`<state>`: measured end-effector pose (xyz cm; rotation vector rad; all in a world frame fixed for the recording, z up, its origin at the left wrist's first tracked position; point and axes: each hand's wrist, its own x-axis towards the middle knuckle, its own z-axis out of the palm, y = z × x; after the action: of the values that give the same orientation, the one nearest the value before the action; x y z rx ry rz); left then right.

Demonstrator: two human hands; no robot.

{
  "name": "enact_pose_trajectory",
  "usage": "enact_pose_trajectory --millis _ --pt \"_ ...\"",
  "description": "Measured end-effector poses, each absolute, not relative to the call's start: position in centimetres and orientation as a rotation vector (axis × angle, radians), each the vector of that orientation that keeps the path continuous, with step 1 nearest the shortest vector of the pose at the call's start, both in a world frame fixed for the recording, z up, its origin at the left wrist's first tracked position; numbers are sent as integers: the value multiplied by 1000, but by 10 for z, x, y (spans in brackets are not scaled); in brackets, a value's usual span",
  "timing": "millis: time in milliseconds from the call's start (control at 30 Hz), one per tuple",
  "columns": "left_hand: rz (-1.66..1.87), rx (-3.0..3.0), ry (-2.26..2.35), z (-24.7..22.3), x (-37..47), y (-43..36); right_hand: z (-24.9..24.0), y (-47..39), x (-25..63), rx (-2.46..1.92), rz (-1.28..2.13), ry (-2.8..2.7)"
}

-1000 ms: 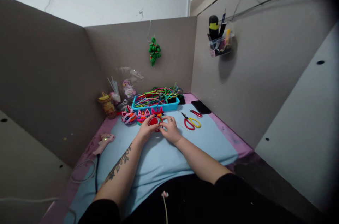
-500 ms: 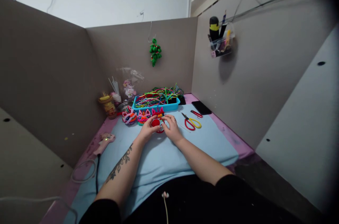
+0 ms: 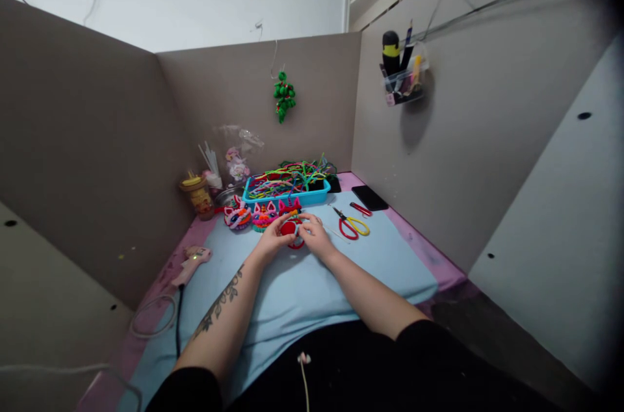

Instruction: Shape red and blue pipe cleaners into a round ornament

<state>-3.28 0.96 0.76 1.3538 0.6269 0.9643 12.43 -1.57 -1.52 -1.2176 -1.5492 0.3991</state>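
Between my two hands is a small red fuzzy piece [image 3: 288, 228], round and apparently bent from pipe cleaner, with a red loop below it. My left hand [image 3: 273, 238] is closed around its left side. On the other side, the fingers of my right hand [image 3: 314, 235] pinch its edge, where a bit of light blue shows. My fingers hide part of the piece. Just beyond my hands stand several colourful fuzzy animal-head pieces [image 3: 264, 217] with pointed ears. Scissors [image 3: 351, 225] with one red and one yellow handle lie to the right of my right hand.
A blue tray [image 3: 287, 197] full of pipe cleaners sits at the back. A pink glue gun [image 3: 194, 262] lies at left with its cord. At right are a black phone [image 3: 370, 198] and a red cutter [image 3: 361, 208]. A brown cup [image 3: 199, 196] stands back left.
The fingers of both hands have shifted slightly around the red piece, which has turned a little. The whole view has moved slightly; the other things stay in place.
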Motion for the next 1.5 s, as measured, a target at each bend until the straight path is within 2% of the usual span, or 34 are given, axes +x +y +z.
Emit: enact_pose_trajectory --millis 300,633,767,933,1100,1167,1500 --pt "955 1335 602 7 -32 10 -19 -10 124 -1208 525 -1547" --pt "1132 1115 722 13 -35 12 -6 -28 125 -1043 92 -1598" --pt "1142 1085 713 16 -35 11 -9 -30 120 -1002 77 -1650" --pt "1162 1101 711 16 -33 10 -17 -17 121 -1091 384 -1311" --pt "1177 1107 643 16 -31 7 -17 -11 120 -914 1239 -999" --pt "1158 1090 607 16 -31 6 -14 -14 117 -787 1442 -867" --pt "1114 1113 558 14 -30 4 -12 -19 112 -733 1487 -875"
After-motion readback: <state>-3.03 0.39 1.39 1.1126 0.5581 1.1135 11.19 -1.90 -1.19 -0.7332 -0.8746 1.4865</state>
